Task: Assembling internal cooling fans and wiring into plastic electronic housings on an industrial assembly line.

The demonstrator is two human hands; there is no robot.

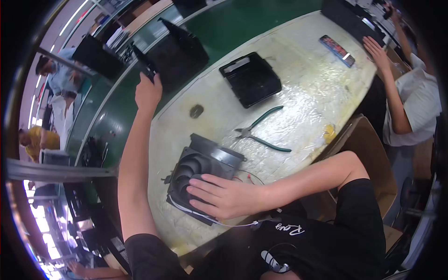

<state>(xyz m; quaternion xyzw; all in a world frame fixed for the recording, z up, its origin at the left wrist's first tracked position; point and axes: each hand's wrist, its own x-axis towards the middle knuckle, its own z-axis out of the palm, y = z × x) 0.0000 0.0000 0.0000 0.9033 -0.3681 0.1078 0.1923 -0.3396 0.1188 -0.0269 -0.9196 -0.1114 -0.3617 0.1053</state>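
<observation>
At the far left, my left hand [148, 92] reaches out past the table edge. Its fingers are closed on the near side wall of a black plastic housing [175, 56], which sits on the green surface. My right hand [226, 196] lies with its fingers stretched out flat on a black fan unit [186, 170]. The fan has a round spiral-looking centre in a square frame, and a white cable [191, 211] runs along its near side. Thin red and white wires come out under my right wrist.
Green-handled pliers [250, 132] lie open on the pale worktable [298, 74]. Beyond them are a black plastic tray-like cover [250, 79] and a phone [337, 50]. A co-worker's hand [377, 52] rests at the far right, near a cardboard box [368, 149]. Other people stand at left.
</observation>
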